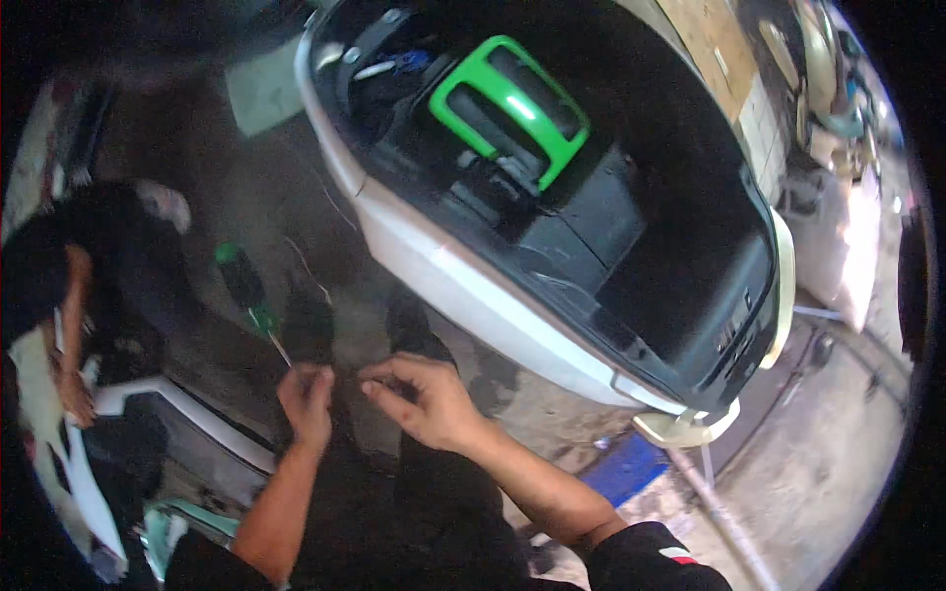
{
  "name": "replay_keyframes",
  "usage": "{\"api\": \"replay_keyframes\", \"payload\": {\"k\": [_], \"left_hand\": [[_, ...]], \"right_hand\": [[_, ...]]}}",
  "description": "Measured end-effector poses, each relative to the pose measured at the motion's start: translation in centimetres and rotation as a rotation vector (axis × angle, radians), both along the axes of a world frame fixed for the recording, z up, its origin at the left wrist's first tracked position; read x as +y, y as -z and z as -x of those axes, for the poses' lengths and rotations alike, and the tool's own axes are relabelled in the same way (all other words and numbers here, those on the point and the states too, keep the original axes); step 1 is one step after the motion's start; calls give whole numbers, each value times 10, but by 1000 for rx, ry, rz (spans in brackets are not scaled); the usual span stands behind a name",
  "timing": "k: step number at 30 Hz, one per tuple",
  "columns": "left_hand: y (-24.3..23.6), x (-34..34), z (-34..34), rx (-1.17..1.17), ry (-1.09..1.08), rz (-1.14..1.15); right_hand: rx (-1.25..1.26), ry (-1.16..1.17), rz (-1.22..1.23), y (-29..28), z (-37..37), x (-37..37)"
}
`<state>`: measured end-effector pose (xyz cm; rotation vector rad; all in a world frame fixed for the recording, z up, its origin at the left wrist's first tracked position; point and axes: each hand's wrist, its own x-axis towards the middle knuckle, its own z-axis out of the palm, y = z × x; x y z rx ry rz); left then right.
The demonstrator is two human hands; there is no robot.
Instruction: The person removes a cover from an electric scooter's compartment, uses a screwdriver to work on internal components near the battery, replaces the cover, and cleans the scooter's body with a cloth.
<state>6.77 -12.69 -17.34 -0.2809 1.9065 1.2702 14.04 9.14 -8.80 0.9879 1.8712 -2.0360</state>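
My left hand (pixel 305 399) grips the metal shaft of a screwdriver (pixel 246 286) whose black and green handle points up. My right hand (pixel 419 399) is just to its right, fingers loosely bent and thumb apart, with nothing visible in it. Beyond both hands sits a large white and black vehicle body shell (pixel 453 276), apparently from a scooter. Inside its dark compartment lies a bright green tool or plastic part (pixel 557 148) with two long openings. A thin wire (pixel 305 266) hangs between the screwdriver and the shell.
At left a co-worker's arm (pixel 74 345) reaches down to white and dark panels (pixel 158 389). A blue object (pixel 621 473) and a pipe (pixel 719 522) lie lower right. A board (pixel 709 49) and clutter (pixel 838 197) line the upper right.
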Motion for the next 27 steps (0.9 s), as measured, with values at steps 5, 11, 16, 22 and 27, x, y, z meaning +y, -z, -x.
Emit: {"api": "replay_keyframes", "payload": {"k": [5,11,16,22,27], "left_hand": [[-117,69,9,239,336,-398],[-143,148,1,431,670,-394],[-155,185,8,402,835,-558],[-175,224,39,36,1252,-575],[-167,256,70,123,1800,-580]], "right_hand": [[156,106,69,-39,-28,14],[144,429,349,-78,-57,57],[265,555,200,-82,-84,60],[300,503,85,-115,-76,85],[404,863,-231,-149,-96,91]]}}
